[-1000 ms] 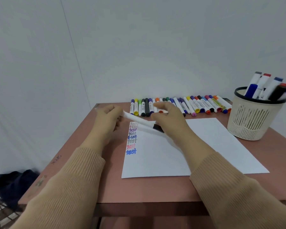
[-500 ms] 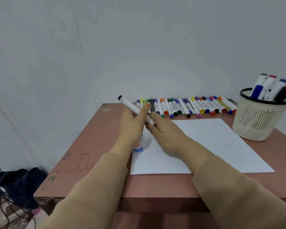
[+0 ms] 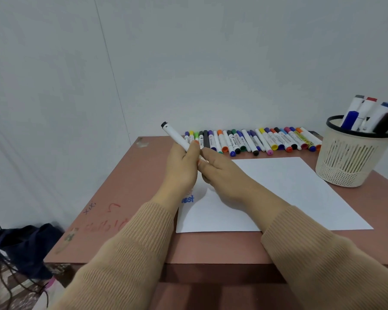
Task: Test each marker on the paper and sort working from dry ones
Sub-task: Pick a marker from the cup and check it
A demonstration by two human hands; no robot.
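Markers lie in a marker row point(image 3: 255, 140) at upper centre and stand in a basket point(image 3: 349, 162) at right; which are tested cannot be told. One white marker point(image 3: 174, 136) is held above the counter point(image 3: 126, 198) at mid-frame, clasped by the fingers of the left hand point(image 3: 180, 168) and pinched low by the right hand point(image 3: 220, 173). A blue "test" point(image 3: 188, 199) is seen on the paper point(image 3: 289, 193), so the work is judged partly done.

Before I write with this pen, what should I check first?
1. White marker held firmly: ok, the left hand grips it and the right hand holds its lower end.
2. Cap off: cannot tell, the hands hide that end.
3. Blank room on the paper: ok, most is bare.
4. Row of markers out of the way: ok, behind the paper.
5. Basket upright: ok, right of the paper.
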